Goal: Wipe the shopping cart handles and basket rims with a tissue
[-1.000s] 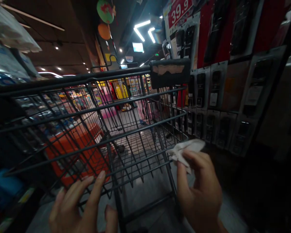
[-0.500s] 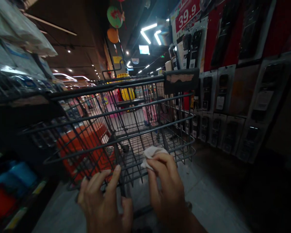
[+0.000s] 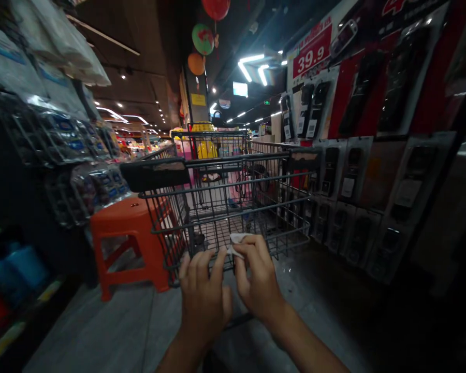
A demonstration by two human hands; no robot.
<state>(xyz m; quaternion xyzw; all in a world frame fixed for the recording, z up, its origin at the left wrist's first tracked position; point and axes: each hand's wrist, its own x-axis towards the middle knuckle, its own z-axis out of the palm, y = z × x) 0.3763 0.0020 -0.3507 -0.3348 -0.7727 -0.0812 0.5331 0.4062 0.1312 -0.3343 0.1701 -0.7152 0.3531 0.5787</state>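
Note:
A dark wire shopping cart (image 3: pixel 225 223) stands right in front of me, its basket open at the top. In my right hand (image 3: pixel 260 277) a crumpled white tissue or cloth (image 3: pixel 239 239) is pinched between the thumb and fingers, held up by the lower wires of the basket. My left hand (image 3: pixel 205 290) is just beside it, fingers stretched forward at the basket's bottom edge with the thumb apart. Whether its fingertips touch the wires I cannot tell. No object shows in the left hand.
An orange plastic stool (image 3: pixel 130 238) stands left of the cart. Packaged goods hang on the right rack (image 3: pixel 353 171) under a red price sign (image 3: pixel 312 54), and bagged goods (image 3: pixel 66 134) hang at left. Grey floor tiles (image 3: pixel 135 321) run below.
The cart appears more squarely in front and the stool shows fully at its left. Both hands are closer together, the left having shifted right. The tissue remains in my right hand.

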